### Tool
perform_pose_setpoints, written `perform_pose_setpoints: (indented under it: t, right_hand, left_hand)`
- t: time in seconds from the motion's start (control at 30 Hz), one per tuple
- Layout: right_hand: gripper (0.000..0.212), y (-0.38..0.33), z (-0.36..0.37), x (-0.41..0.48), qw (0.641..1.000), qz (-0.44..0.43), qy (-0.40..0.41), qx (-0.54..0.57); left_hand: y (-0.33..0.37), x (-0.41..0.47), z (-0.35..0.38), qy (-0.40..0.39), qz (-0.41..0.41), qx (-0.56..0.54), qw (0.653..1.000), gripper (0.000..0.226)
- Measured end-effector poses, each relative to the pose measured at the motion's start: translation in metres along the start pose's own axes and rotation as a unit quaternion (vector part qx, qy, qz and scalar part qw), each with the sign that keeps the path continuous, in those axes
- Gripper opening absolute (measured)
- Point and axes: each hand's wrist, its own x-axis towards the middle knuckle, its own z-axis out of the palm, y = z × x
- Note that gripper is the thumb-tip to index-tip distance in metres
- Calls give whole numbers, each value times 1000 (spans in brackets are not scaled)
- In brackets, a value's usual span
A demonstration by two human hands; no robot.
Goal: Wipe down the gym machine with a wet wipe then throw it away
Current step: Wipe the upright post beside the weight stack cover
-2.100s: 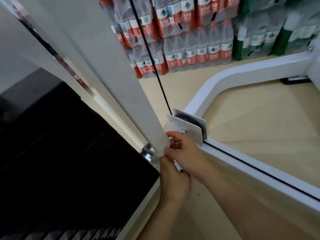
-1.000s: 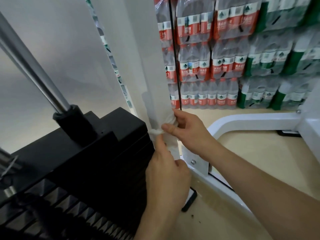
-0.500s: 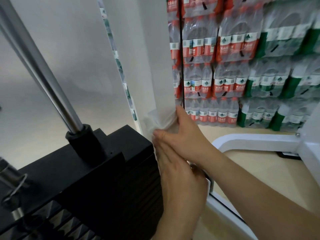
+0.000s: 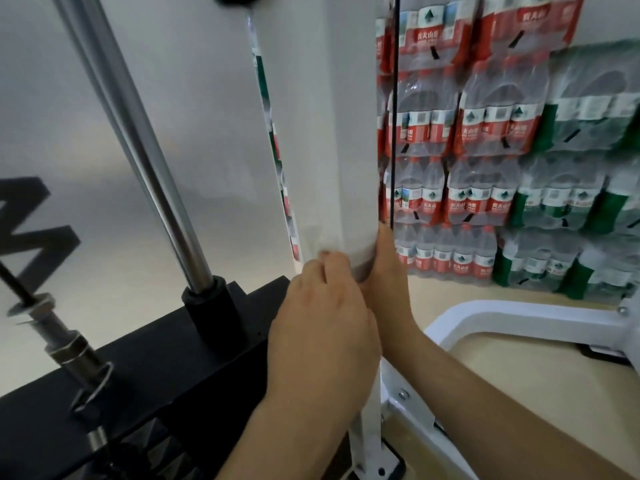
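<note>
Wet wipe (image 4: 362,263): mostly hidden under left hand (image 4: 322,327)
Right hand (image 4: 389,282) fingers: behind white post (image 4: 325,133)
Weight stack (image 4: 156,393): cut off below

Weight stack (image 4: 166,362) left of the upright post (image 4: 322,133) (bottled water (image 4: 485,133) behind).

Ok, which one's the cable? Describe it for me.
Find the wide white post mid-frame. Along its right edge, before the stacked water bottles, runs the cable. It is thin and black, unlike the thick chrome rod at left.
</note>
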Motion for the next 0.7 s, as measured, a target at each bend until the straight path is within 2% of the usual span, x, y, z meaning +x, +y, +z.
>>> perform_pose_setpoints:
  t: [0.03,0.07,0.17,0.23,0.33,0.43,0.53,0.63,0.7]
  right_hand:
    - [112,-6,1,3,1000,9,8,17]
    - [115,-17,3,9,1000,6,21,20]
    - [76,-52,11,38,990,-97,97,-41]
    - [67,-65,18,57,976,-143,150,-64]
    - [73,-51,27,51,964,-155,192,-102]
    - [80,-22,26,28,970,-137,156,-127]
    - [85,-24,21,33,965,-166,136,-151]
    - [84,-59,23,61,940,-225,187,-175]
    - [83,-76,26,74,924,-247,235,-175]
  left_hand:
    - [0,1,-5,-5,13,35,999,41]
    - [-1,4,-7,-11,26,60,998,45]
    - [-6,19,-35,58,56,85,993,61]
    - [-17,32,-41,74,80,87,990,68]
    - [-26,40,-46,51,74,46,995,70]
    - [-32,41,-41,49,93,68,992,67]
    - [-38,42,-35,27,114,68,991,70]
    - [-43,43,-45,5,113,106,988,82]
    - [-46,44,-56,35,113,149,982,83]
